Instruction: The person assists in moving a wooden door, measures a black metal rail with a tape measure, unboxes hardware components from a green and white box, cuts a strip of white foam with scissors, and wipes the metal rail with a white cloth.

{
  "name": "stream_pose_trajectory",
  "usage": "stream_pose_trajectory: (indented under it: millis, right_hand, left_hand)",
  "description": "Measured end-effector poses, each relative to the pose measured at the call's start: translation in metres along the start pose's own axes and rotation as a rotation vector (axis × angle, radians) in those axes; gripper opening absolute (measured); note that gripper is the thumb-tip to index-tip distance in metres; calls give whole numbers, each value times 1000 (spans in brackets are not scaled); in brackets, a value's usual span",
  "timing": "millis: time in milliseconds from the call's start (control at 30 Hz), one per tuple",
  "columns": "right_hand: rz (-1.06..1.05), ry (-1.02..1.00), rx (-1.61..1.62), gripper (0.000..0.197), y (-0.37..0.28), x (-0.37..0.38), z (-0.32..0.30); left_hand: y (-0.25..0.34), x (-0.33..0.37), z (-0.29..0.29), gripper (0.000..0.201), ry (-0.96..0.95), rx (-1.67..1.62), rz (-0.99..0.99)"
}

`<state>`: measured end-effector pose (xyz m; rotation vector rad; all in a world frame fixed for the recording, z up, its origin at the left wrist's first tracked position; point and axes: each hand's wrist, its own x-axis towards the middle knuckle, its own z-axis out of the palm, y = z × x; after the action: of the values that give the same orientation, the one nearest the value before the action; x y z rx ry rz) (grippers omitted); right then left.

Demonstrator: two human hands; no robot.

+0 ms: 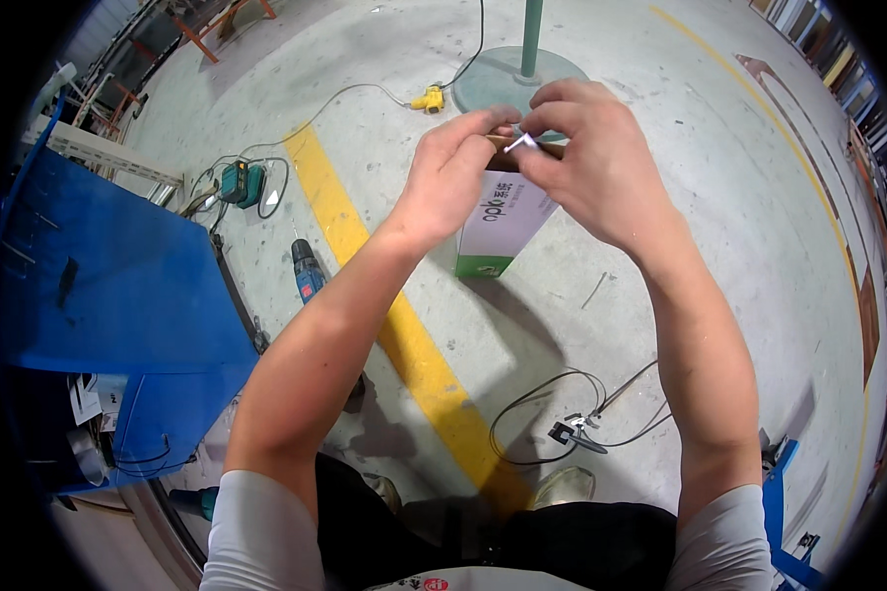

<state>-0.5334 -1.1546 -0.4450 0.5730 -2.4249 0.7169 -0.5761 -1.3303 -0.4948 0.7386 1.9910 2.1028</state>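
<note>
Screw-like metal piece point(522, 142), small and silvery, sits pinched between the thumb and fingertips of the right hand point(586, 158), just above the open top of a cardboard box point(503, 219). The left hand point(453, 175) grips the upper part of that box, fingers wrapped around its near side and thumb reaching up toward the metal piece, so both hands meet over the opening. What lies inside the box cannot be seen from here (the hands cover the mouth).

Tall and narrow, the box has a white face with grey lettering, a green band along its bottom edge and brown flaps at the top. It is held in the air above the grey concrete floor point(719, 197), over a broad yellow painted line point(404, 325). A blue cordless drill point(307, 270) lies on the floor to the left of the line, near a blue metal cabinet point(99, 286). Behind the hands stands a green pole on a round base point(522, 74), with a yellow plug point(428, 98) beside it.
</note>
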Motion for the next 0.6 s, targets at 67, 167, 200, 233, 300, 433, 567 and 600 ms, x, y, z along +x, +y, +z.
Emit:
stream_pose_trajectory:
  millis: [67, 167, 200, 233, 300, 433, 567, 600]
  right_hand:
    - [123, -34, 129, 18, -4, 3, -1]
    - [249, -66, 313, 22, -8, 4, -9]
    - [292, -73, 373, 24, -5, -1, -13]
    - [107, -100, 225, 26, 4, -7, -11]
    - [-96, -88, -3, 28, 8, -18, -9]
    - [-33, 253, 133, 23, 18, -46, -5]
    - [100, -101, 202, 33, 30, -195, 26]
    - [141, -489, 138, 67, 32, -253, 34]
  left_hand:
    - [-2, -1, -3, 42, 13, 44, 30]
    - [3, 1, -8, 43, 10, 171, 104]
    - [2, 2, -7, 43, -2, 220, 127]
    - [2, 3, -6, 41, 13, 219, 145]
    - [-2, 4, 1, 39, 26, 207, 175]
    - [-14, 1, -13, 34, 76, 435, 179]
    - [-10, -3, -20, 29, 177, 285, 36]
    - [-10, -5, -19, 29, 174, 299, 79]
